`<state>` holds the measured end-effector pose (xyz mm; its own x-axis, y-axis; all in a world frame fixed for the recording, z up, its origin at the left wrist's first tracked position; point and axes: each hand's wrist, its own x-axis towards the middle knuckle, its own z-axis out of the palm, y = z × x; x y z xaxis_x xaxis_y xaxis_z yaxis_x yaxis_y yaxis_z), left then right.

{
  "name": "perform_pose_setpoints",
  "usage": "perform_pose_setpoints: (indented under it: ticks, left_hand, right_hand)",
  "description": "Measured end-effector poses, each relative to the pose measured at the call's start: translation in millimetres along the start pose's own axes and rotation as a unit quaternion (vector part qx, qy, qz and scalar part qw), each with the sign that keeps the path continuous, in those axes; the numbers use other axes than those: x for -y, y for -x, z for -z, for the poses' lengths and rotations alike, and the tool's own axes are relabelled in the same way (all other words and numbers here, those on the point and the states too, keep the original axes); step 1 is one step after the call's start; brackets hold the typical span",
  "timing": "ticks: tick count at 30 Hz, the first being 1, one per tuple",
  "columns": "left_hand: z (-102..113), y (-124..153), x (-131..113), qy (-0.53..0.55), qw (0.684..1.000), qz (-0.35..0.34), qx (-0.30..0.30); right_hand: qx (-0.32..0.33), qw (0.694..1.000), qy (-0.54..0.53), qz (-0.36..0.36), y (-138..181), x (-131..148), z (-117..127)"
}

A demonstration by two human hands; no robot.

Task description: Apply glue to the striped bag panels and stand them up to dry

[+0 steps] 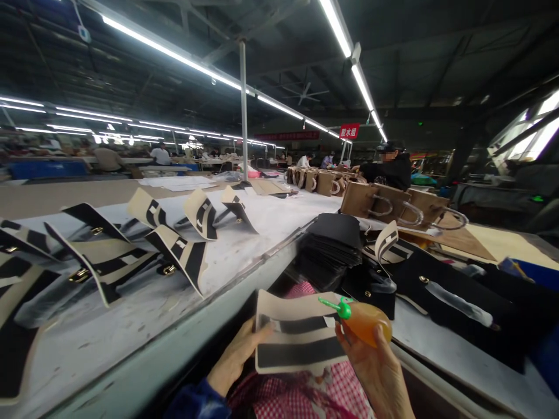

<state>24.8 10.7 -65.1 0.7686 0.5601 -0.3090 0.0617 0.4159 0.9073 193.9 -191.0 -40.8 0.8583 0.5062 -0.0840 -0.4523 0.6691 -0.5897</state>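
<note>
My left hand (240,356) grips the left edge of a cream-and-black striped panel (301,333), thumb on its upper face, above my lap. In my right hand (371,364) is a squeeze bottle (367,323) of amber liquid with a green cap and thin green nozzle. The bottle lies tilted, its nozzle pointing left above the panel's upper right part; I cannot tell whether the tip touches. Fingers of my right hand are close to the panel's right edge. A small white patch sits on the panel below the nozzle.
Several similar curved panels (179,250) stand on the white table (144,326) to the left. A stack of black sheets (334,241) lies ahead. Black pieces with gold hardware (454,297) are at right. Brown bags (393,206) with wrapped handles stand behind; a person (388,169) works there.
</note>
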Motion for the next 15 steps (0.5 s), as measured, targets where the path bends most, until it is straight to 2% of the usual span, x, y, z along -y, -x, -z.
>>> perform_pose_setpoints:
  ticks: [4, 11, 15]
  left_hand:
    - [10, -13, 8, 0.028, 0.999, 0.036, -0.02]
    - [18, -11, 25, 0.108, 0.986, 0.104, 0.071]
    - [8, -5, 34, 0.14, 0.977, 0.138, 0.077]
  right_hand:
    - [0.002, 1.0, 0.02, -0.001, 0, -2, 2]
    - [0.021, 0.999, 0.049, 0.004, 2, -8, 4]
    - [0.022, 0.997, 0.075, 0.006, 4, -8, 0]
